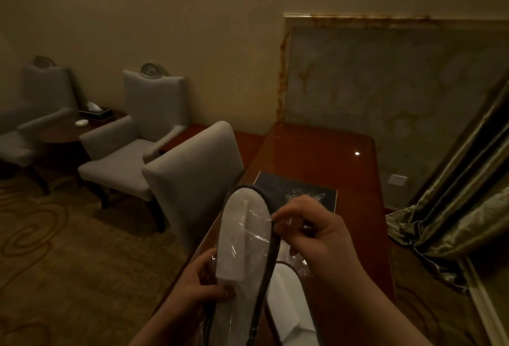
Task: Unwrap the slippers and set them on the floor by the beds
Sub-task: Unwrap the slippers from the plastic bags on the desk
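Observation:
A white slipper with dark trim [242, 238] stands upright in front of me, still partly covered by clear plastic wrap [257, 231]. My left hand [203, 282] grips the slipper at its lower left side. My right hand [311, 235] pinches the plastic wrap at the slipper's right edge. A second white slipper [289, 301] lies on the wooden desk [316, 152] below my hands. No bed is in view.
A grey chair [192, 174] stands at the desk's left edge. Two grey armchairs [132, 147] flank a round side table [63, 130] with a tissue box. A dark pad [281, 183] with crumpled plastic lies on the desk. Curtains [454, 221] hang at the right. Patterned carpet covers the floor.

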